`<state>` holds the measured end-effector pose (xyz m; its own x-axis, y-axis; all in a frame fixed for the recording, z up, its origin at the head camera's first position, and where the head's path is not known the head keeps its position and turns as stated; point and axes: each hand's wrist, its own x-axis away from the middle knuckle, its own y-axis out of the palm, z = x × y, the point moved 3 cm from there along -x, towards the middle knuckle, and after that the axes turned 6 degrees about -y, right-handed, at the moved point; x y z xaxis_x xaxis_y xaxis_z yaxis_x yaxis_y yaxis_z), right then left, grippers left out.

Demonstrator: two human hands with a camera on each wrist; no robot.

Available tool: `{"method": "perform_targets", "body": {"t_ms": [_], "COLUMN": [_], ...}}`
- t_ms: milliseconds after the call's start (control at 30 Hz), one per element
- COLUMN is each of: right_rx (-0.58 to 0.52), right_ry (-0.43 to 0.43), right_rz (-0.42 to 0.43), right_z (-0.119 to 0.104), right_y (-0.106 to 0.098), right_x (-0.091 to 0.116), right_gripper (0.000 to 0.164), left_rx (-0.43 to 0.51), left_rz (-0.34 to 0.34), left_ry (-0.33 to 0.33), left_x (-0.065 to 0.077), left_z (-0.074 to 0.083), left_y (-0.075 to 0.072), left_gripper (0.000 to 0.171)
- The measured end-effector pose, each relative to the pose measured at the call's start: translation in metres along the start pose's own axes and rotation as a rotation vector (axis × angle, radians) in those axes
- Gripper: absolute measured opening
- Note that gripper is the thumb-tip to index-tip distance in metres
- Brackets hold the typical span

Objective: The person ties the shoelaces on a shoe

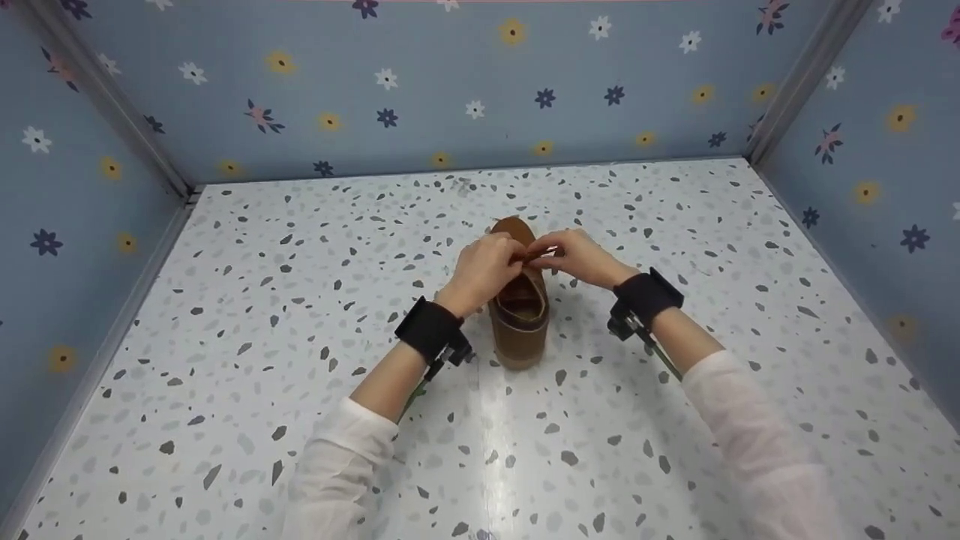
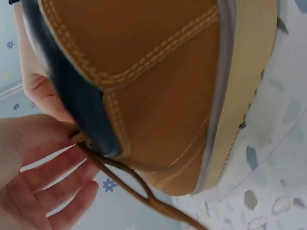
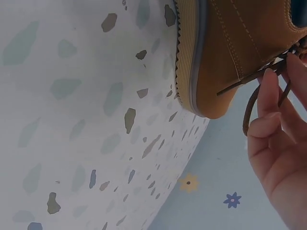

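Note:
A tan shoe (image 1: pixel 519 345) with a dark collar stands on the speckled surface, toe pointing away. Over its lacing meet both hands. My left hand (image 1: pixel 486 271) pinches a brown shoelace (image 2: pixel 129 175) between thumb and index finger, the other fingers spread loosely in the left wrist view. From the right side my right hand (image 1: pixel 581 256) pinches lace too; in the right wrist view a lace end (image 3: pixel 235 87) sticks out past the fingertips and a loop hangs below. The fingers cover most of the lacing, so the knot's form is hidden.
A white speckled tabletop (image 1: pixel 300 420) spreads around the shoe. Blue flowered panels (image 1: pixel 435 90) enclose it at the back and both sides, with metal posts (image 1: pixel 795 82) at the corners. Each wrist wears a black strap (image 1: pixel 429 328) with a small camera.

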<state>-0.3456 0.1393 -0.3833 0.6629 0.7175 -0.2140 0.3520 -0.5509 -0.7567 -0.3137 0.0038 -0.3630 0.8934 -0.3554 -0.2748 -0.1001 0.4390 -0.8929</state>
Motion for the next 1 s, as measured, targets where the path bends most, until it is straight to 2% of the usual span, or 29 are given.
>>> {"method": "perform_targets", "body": {"t_ms": [167, 333, 500, 667, 833, 1000], "right_rx": [0.001, 0.056, 0.042, 0.018, 0.091, 0.097], "right_ry": [-0.006, -0.001, 0.046, 0.099, 0.109, 0.099], "right_rz": [0.017, 0.053, 0.082, 0.088, 0.08, 0.056], "right_z": [-0.002, -0.004, -0.006, -0.006, -0.004, -0.001], "right_y": [0.0, 0.001, 0.001, 0.002, 0.005, 0.01], "right_x": [0.003, 0.007, 0.011, 0.012, 0.013, 0.013], "right_gripper": [0.02, 0.019, 0.019, 0.017, 0.018, 0.025], "left_rx": [-0.066, -0.036, 0.044, 0.06, 0.06, 0.101], "left_rz": [0.006, 0.046, 0.067, 0.143, 0.218, 0.213], "left_ry": [0.105, 0.178, 0.205, 0.248, 0.269, 0.265], "left_x": [0.001, 0.007, 0.013, 0.016, 0.02, 0.027], "left_z": [0.0, -0.005, -0.01, -0.018, -0.026, -0.027], "left_y": [-0.003, -0.001, 0.001, 0.004, 0.01, 0.016], "left_gripper": [0.017, 0.017, 0.02, 0.02, 0.021, 0.028]}}
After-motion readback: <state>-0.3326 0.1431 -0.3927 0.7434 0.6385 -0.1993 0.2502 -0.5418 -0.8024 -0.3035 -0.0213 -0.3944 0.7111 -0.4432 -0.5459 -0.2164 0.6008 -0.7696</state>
